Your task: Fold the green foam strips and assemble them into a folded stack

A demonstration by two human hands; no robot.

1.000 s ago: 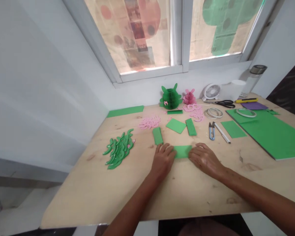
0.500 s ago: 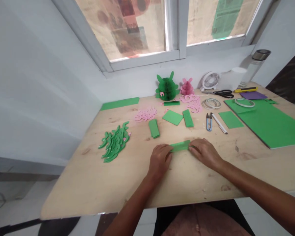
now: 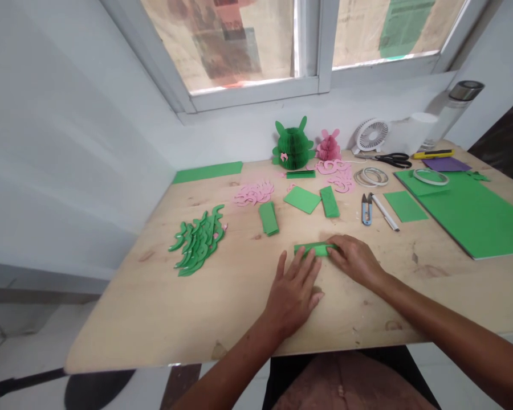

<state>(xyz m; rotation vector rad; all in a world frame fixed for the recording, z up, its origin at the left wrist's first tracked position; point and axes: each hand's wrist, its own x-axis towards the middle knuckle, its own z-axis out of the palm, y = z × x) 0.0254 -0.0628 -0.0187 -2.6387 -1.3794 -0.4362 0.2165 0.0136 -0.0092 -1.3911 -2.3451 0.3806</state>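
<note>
A narrow folded green paper strip (image 3: 320, 250) lies on the wooden table in front of me. My left hand (image 3: 294, 290) is flat with its fingers spread, the fingertips resting on the strip's lower left part. At the strip's right end, the fingers of my right hand (image 3: 354, 259) are closed on it. Just beyond are a folded green piece (image 3: 269, 218), a green sheet (image 3: 302, 200) and another folded green piece (image 3: 329, 202).
Curved green cutouts (image 3: 200, 240) are heaped at left, pink cutouts (image 3: 254, 193) behind. Green snips (image 3: 366, 210), a white pen (image 3: 385, 212), tape rolls (image 3: 375, 176), black scissors (image 3: 393, 160) and a large green sheet (image 3: 487, 219) sit at right. A green paper figure (image 3: 293, 149) stands at back.
My left hand has left the strip's left end and opened, its fingers now spread over the strip from below. The right hand stays at the right end. The view has shifted slightly.
</note>
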